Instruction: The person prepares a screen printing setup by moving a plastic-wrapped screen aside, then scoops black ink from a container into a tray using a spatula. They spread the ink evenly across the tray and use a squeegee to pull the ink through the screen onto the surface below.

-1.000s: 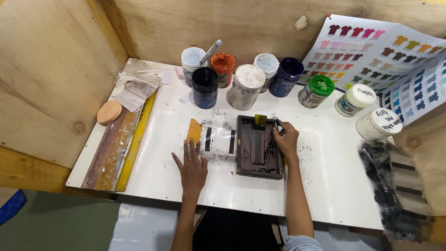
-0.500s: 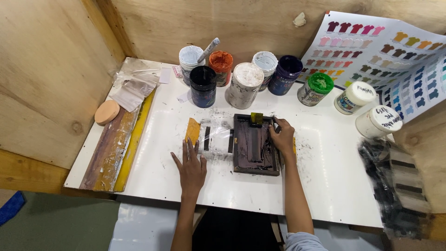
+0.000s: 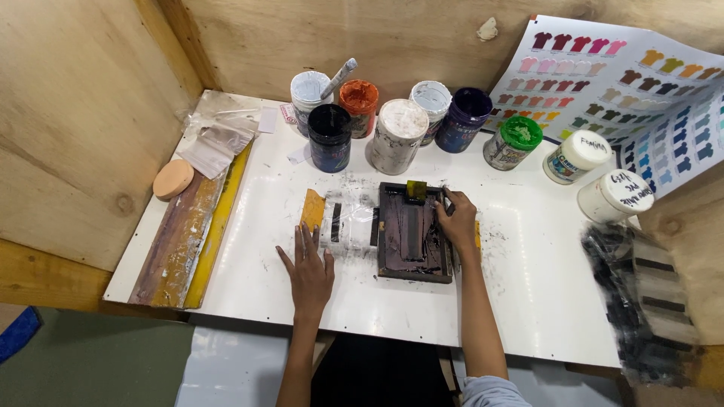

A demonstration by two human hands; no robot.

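From the head camera, a white table (image 3: pixel 528 301) stands in a plywood corner. At its middle lies a small dark printing frame (image 3: pixel 413 232), smeared with dark ink, a little yellow-tipped squeegee (image 3: pixel 416 189) standing at its far edge. The right hand (image 3: pixel 457 218) rests on the frame's right side, fingers curled over the edge near the far corner; how tightly it grips I cannot tell. The left hand (image 3: pixel 309 267) lies flat and spread on the table, clasping nothing, its fingertips just at a clear plastic strip (image 3: pixel 347 220) with black bars that lies against the frame's left side, an orange tab (image 3: pixel 312 210) at its left end.

Behind the frame stands a row of ink jars: a black jar (image 3: pixel 329 137), an orange jar (image 3: pixel 359 107), a white-crusted jar (image 3: pixel 398 136), a navy jar (image 3: pixel 464 120) and a green-lidded jar (image 3: pixel 513 142). A colour chart (image 3: pixel 603 83) of shirt swatches leans on the right wall. Long ink-stained wooden squeegees (image 3: pixel 188 234) lie along the table's left edge, a round tan puck (image 3: pixel 173 179) beside them.
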